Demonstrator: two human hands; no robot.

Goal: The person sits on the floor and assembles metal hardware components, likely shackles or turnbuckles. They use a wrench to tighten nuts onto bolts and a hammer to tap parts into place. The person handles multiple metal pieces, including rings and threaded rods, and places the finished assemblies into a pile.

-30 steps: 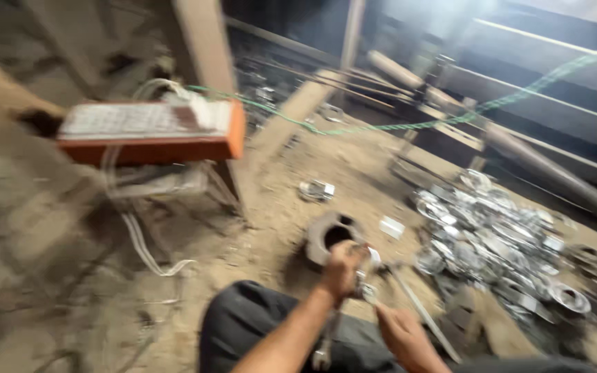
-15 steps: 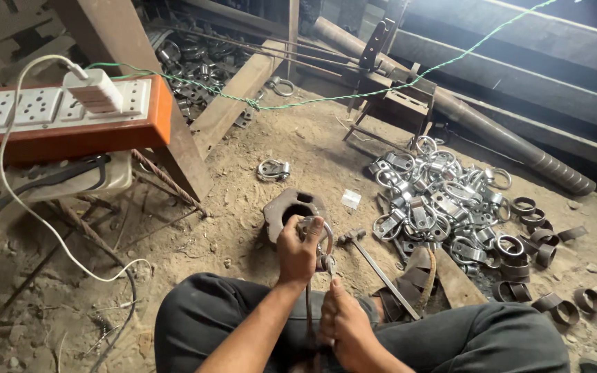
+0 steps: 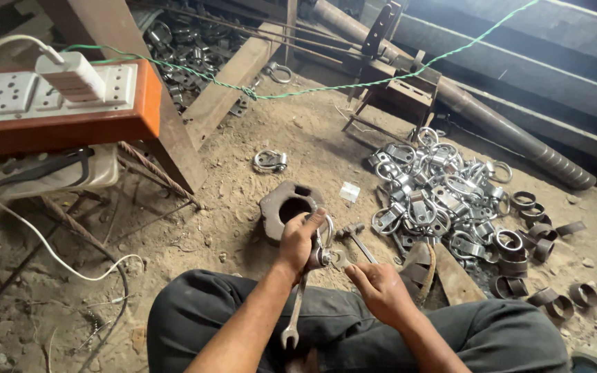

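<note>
Left hand [image 3: 300, 242] wrapped around one metal clamp [image 3: 321, 243], holding it just above the lap, right in front of the heavy block [image 3: 286, 209] with the round hole. Right hand [image 3: 380, 290] loosely curled, fingertips pinching at the bolt end [image 3: 338, 260] of that clamp; can't tell if anything small like a nut sits between them. One spanner [image 3: 294, 312] hanging down from under the left hand, open jaw end resting on the dark trousers [image 3: 354, 331].

Progress, going by looks: seems mid-assembly on this single piece, bolt being fiddled by hand, spanner not on it. Big heap of shiny clamps [image 3: 437, 200] to the right on the dirt floor [image 3: 243, 179], way too tangled for an exact count, a few dozen easily. Can't say which are finished. Darker plain rings [image 3: 530, 238] scattered at the heap's right edge, roughly ten or so showing. One lone clamp [image 3: 270, 161] lying apart, further out past the block. One hammer [image 3: 354, 235] beside the block, one small white cube [image 3: 349, 192] near it.

Further out: another dark pile of clamps [image 3: 181, 52] toward the far left of the floor, one orange-sided socket strip [image 3: 57, 103] with one white plug [image 3: 70, 74] in it, one green cord [image 3: 354, 84] strung across, one small metal stand [image 3: 395, 93], long pipe [image 3: 492, 121] along the far right.
</note>
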